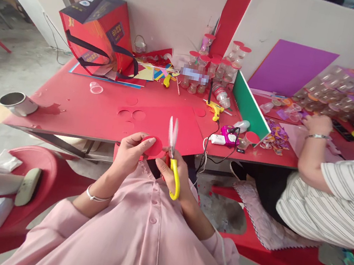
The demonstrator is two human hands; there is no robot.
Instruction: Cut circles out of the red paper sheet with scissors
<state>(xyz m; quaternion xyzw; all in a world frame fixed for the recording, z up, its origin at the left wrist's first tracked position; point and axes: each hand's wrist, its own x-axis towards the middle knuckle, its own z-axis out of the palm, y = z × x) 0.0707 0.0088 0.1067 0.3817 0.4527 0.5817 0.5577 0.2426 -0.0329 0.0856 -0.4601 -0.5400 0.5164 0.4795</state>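
Observation:
My left hand (pixel 131 151) pinches a round red paper disc (pixel 153 147) between thumb and fingers, in front of my chest. In my right hand (pixel 179 169) is a pair of scissors (pixel 174 180) with a yellow handle, its blades pointing up and away from me, slightly parted. The blades stand to the right of the disc, apart from it. Beyond my hands, a red paper sheet (pixel 171 124) lies on the red table (pixel 71 109), with circles (pixel 138 115) marked or cut near its left end.
A steel mug (pixel 18 103) stands at the left corner. Behind are a red gift bag (pixel 95 31), stacked plastic cups (pixel 201 70) and a yellow glue gun (pixel 214 110). A green board (pixel 250 106) separates a co-worker's hand (pixel 318 125) at the right. Cables hang over the front edge.

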